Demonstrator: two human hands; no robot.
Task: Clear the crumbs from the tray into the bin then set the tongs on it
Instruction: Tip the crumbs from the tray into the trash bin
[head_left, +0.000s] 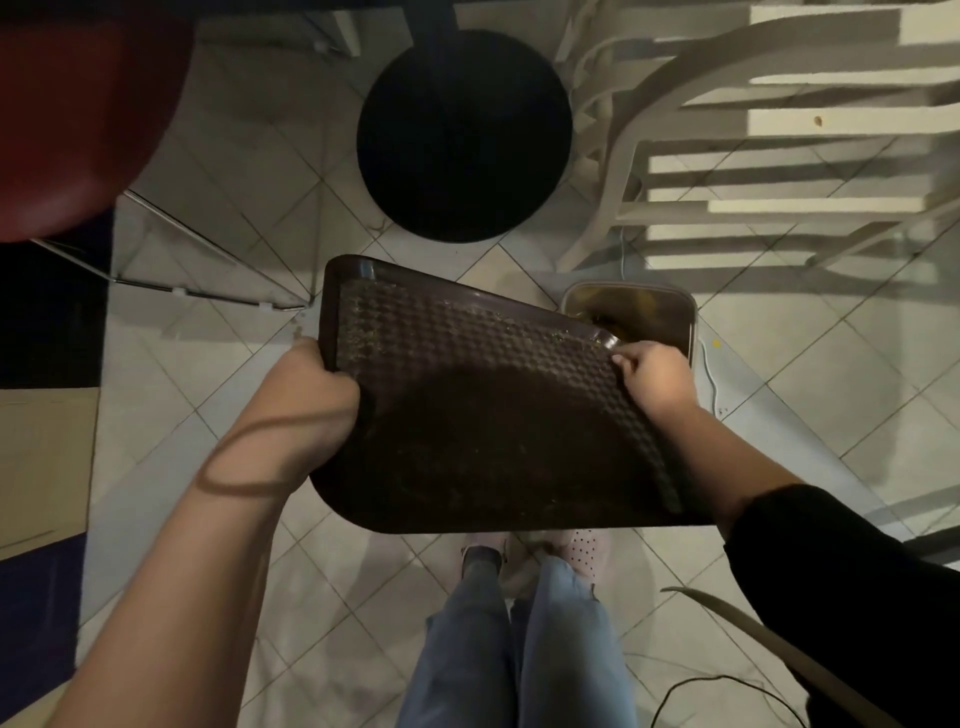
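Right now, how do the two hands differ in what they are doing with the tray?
The left hand clamps the tray at its left edge, its fingers hidden beneath; the right hand lies on top near the far right corner, its fingers on the ribbed surface. The left forearm is bare; the right has a black sleeve. Both touch the tray, tilted toward the bin.

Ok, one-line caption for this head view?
Left hand and right hand tip a dark textured tray so crumbs slide toward the floor bin; no tongs in view.
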